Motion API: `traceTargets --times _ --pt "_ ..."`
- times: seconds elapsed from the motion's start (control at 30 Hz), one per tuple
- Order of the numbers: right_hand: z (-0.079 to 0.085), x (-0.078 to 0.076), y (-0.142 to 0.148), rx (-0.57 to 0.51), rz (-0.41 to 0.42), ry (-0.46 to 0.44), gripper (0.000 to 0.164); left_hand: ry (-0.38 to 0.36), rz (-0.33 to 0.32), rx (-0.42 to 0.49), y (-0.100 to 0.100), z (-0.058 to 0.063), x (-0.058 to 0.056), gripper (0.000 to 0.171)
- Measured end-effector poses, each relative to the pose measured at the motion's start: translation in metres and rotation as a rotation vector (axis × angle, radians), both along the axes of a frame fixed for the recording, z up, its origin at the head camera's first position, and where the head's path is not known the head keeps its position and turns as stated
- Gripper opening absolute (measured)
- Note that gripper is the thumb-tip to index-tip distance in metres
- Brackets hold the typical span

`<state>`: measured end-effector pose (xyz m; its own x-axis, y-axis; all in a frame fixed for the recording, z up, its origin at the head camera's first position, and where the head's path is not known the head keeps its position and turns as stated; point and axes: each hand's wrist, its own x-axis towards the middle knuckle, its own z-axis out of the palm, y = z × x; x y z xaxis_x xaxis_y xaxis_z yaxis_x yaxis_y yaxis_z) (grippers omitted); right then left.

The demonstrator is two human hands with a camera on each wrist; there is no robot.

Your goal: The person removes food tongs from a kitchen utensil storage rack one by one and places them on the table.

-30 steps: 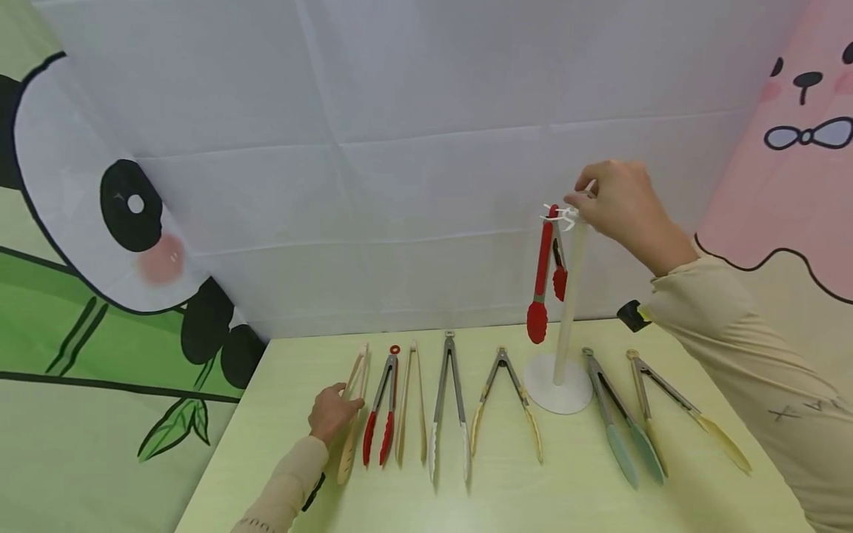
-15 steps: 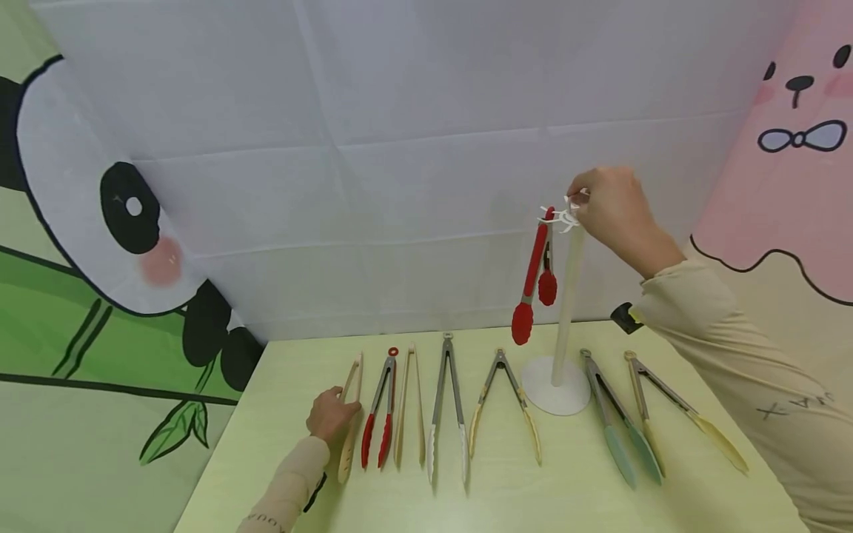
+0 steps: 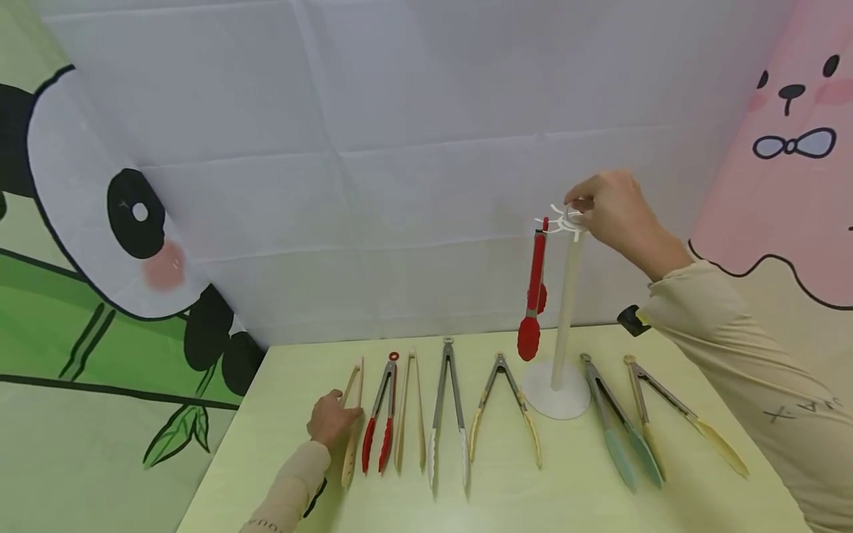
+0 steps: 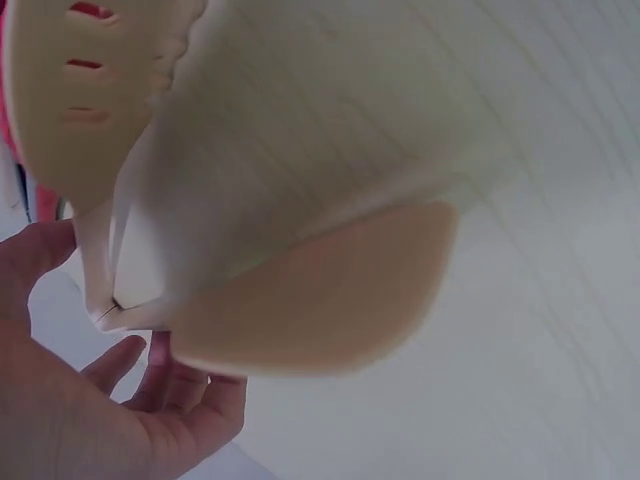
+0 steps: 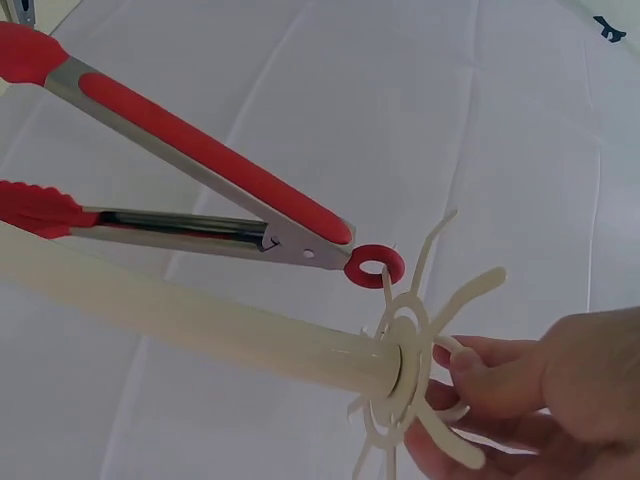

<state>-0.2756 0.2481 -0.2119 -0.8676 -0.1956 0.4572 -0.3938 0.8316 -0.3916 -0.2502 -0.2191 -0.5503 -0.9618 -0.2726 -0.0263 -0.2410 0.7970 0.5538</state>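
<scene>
My left hand (image 3: 333, 420) holds beige tongs (image 3: 349, 463) lying at the left of the table. In the left wrist view, the thumb touches one arm of these tongs (image 4: 320, 295) and the fingers touch the other. My right hand (image 3: 616, 211) is at the top of a white stand (image 3: 566, 311). In the right wrist view, its thumb and forefinger pinch one hook of the stand's hook ring (image 5: 405, 375). Red tongs (image 3: 536, 266) hang by their red loop (image 5: 375, 267) from another hook, arms down and partly spread.
On the table (image 3: 520, 503) lie more tongs in a row: red-tipped (image 3: 378, 414), slim beige (image 3: 411, 400), long white-tipped (image 3: 449, 407), yellow-tipped (image 3: 503, 392), green (image 3: 620, 422) and wide yellow (image 3: 686, 407). A white cloth (image 3: 400, 185) hangs behind.
The hook ring has turned under my right hand, and the hanging red tongs have swung leftward and turned. My left hand stays at the beige tongs, which have shifted slightly towards me.
</scene>
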Motion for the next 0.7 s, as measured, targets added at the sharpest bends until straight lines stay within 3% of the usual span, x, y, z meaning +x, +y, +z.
traceTargets --times 0.17,0.47,0.7 --pt "0.001 0.001 0.002 0.04 0.028 0.027 0.017 0.04 -0.032 0.044 0.006 0.014 0.0 0.059" --pt "-0.001 0.002 -0.001 0.034 0.019 0.05 0.018 0.179 -0.135 0.216 0.023 0.032 -0.014 0.051" --pt "-0.002 0.002 -0.002 0.023 0.009 0.065 0.018 0.277 -0.23 0.295 0.051 0.059 -0.02 0.053"
